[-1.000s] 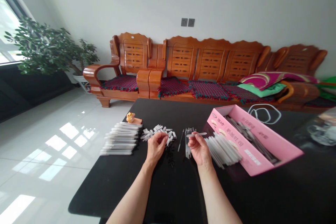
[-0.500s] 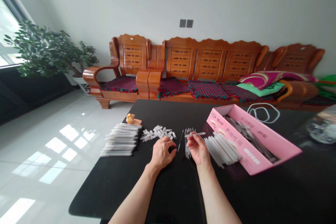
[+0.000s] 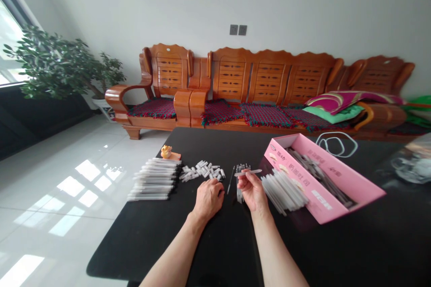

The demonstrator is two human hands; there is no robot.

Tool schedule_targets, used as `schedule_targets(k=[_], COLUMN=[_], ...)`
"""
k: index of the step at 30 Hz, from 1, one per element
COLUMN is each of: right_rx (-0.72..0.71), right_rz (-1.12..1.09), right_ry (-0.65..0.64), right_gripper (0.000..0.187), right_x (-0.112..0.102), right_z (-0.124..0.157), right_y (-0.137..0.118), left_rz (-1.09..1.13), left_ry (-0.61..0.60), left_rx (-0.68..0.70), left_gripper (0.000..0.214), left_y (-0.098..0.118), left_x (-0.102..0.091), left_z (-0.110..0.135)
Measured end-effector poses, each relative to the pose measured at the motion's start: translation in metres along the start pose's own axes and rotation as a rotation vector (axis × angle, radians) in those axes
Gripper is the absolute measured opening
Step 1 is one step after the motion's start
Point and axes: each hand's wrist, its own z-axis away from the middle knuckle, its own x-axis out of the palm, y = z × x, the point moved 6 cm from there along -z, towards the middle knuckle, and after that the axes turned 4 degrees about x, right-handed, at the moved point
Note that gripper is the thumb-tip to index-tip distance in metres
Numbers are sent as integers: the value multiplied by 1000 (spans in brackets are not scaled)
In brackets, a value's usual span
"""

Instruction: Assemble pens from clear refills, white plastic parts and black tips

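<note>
Between the thumb and fingers of my right hand (image 3: 253, 192) is a slim whitish pen barrel (image 3: 257, 171), held roughly level above the table. Under and behind that hand lies a bunch of pen refills (image 3: 239, 195), and one separate refill (image 3: 230, 180) sits just left of it. My left hand (image 3: 208, 198) rests on the black table, fingers curled and thumb drawn in; whatever is inside them is hidden. Just beyond it are loose white pen caps (image 3: 204, 169). A pile of translucent empty barrels (image 3: 286, 192) lies to the right of my right hand.
Rows of white pens with dark ends (image 3: 153, 181) lie at the table's left edge, near a small yellow figurine (image 3: 166, 151). A pink box (image 3: 305, 184) holding dark grey sticks stands right. Behind it lies a white cable (image 3: 340, 145). A wooden sofa (image 3: 232, 76) is beyond.
My left hand has shifted slightly right and back from the caps, and its thumb has closed in against the fingers. My right hand still holds the barrel in nearly the same place.
</note>
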Motion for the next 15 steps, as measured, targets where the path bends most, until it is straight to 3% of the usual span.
schedule_targets(k=[3,6,11,15], right_rx=[3,28,68,79], right_rz=[18,60,155,188], right_ry=[-2,-20,-50,-50], right_gripper=[14,15,15,17], right_x=[0,3,15,19], right_z=[0,2,7,8], right_y=[2,5,9,11], left_rz=[177,537,1193,1364], left_ry=[129,246,280,242], left_rx=[-46,-208,-382,-399], left_gripper=[11,14,26,28], left_y=[-6,-23,-39,-37], left_x=[-6,-8,0,4], left_z=[-2,-3,-6,-6])
